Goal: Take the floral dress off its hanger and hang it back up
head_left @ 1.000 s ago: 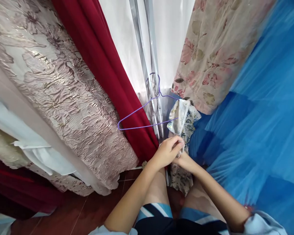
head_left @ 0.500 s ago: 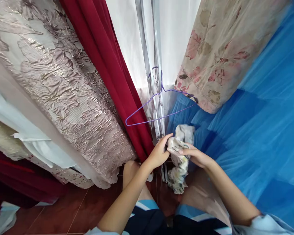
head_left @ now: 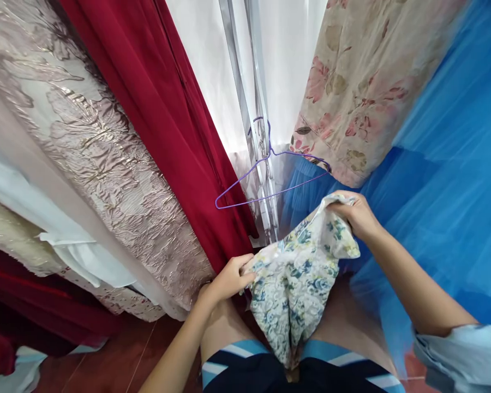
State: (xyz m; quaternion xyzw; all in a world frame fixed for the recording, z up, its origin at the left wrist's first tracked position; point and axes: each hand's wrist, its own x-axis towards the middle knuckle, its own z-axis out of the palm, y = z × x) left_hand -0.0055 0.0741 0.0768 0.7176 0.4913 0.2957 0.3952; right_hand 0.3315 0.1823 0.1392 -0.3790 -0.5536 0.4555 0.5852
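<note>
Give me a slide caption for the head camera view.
Left hand and right hand hold a floral cloth in front of a purple hanger.

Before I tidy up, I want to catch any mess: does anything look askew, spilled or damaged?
Nothing plainly stands out. The purple hanger is bare but looks unbent. The floral cloth between the left hand and the right hand is rumpled, with no tear visible. I can make out no spill.

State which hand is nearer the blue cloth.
Right. The right hand is in front of the blue cloth; the left hand is farther away, near the red cloth.
</note>
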